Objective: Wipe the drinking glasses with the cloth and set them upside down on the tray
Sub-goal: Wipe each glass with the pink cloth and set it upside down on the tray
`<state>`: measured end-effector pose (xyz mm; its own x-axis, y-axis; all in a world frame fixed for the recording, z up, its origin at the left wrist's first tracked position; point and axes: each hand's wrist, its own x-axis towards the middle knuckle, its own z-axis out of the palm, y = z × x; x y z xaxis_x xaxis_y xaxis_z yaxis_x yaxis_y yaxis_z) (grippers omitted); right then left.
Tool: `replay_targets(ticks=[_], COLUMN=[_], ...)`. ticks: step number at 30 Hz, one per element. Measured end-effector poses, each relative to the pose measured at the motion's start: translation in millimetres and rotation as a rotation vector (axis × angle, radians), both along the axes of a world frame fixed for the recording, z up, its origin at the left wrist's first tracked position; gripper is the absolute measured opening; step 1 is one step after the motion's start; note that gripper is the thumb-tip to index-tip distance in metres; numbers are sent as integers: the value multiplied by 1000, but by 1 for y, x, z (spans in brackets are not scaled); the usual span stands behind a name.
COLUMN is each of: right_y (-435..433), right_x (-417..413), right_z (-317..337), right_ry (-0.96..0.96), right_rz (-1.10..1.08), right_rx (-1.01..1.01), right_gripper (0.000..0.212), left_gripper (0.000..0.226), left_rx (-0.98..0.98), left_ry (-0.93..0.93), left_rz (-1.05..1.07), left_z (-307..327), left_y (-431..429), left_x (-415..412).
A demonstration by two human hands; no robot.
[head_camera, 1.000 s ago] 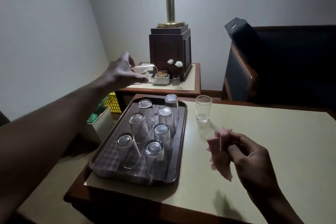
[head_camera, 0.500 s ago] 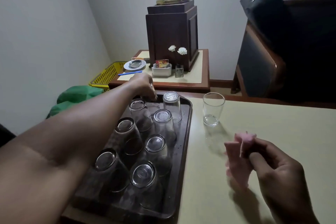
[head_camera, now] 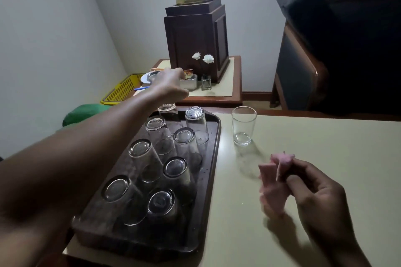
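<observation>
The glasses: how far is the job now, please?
Seven glasses already stand upside down on the tray. The left hand grips another glass at the tray's far end; the right hand holds the pink cloth. One upright glass on the table is left to wipe and turn over.

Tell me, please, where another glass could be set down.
Tray: crowded with upturned glasses, left grip holding the far-left glass; only its near right corner is bare. Table: free right of the upright glass, beyond the right grip holding the cloth.
</observation>
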<state>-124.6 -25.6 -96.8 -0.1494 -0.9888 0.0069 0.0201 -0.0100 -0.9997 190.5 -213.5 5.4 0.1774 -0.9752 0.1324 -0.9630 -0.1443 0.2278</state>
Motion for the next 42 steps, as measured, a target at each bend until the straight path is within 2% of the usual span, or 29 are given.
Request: replay_targets(ticks=[2,3,5,7,8,10,14,17,20,23,27,29,33,37,39,42], right_y=[2,5,9,11,12,14,21,27,36,47,81,104,148,166,164,174], right_x=[-4,-7,-13,-22,-28,-37,-49,-58,-64,-65,-49,-35,-18,-15,-22,-24], right_z=[0,-2,-2,-1,-1,-1,0,8,21,32,53,58,42,49,61,60], right_ry=[3,8,22,-10,-37,-77,-147,-292,-447,-333,-44,32,50,138,100,72], right_rz=[-2,-7,-23,-47,-62,-77,-52,-42,-75,-83,-55,-25,92,175,216,236], right_rx=[15,20,14,6,6,6,17,46,71,29,-153,-200,-167,-207,-214,-191], right_gripper=[40,40,38,34,33,34,36,34,30,19,19,20,36,41,42,43], left_gripper=[44,46,70,99,106,100,73,71,69,73,62,57,60,51,43,49], left_rx=[-83,-57,95,264,311,291,79,49,107,134,56,38,-65,-16,11,-51], left_ry=[78,96,76,35,62,210,549,773,1182,1473,1754,1846,1924,1816,1735,1610], left_rz=[-142,-235,-370,-370,-328,-224,-63,-54,-62,-97,-117,-107,-48,-32,-47,-128], left_z=[-3,-5,-14,-29,-38,-59,-83,-74,-59,-51,-54,-58,-65,-71,-68,-58], left_y=[7,11,16,14,12,11,20,45,90,150,228,259,297,334,349,355], left_x=[-36,-55,-91,-116,-125,-138,-153,-164,-174,-182,-203,-213,-219,-220,-219,-211])
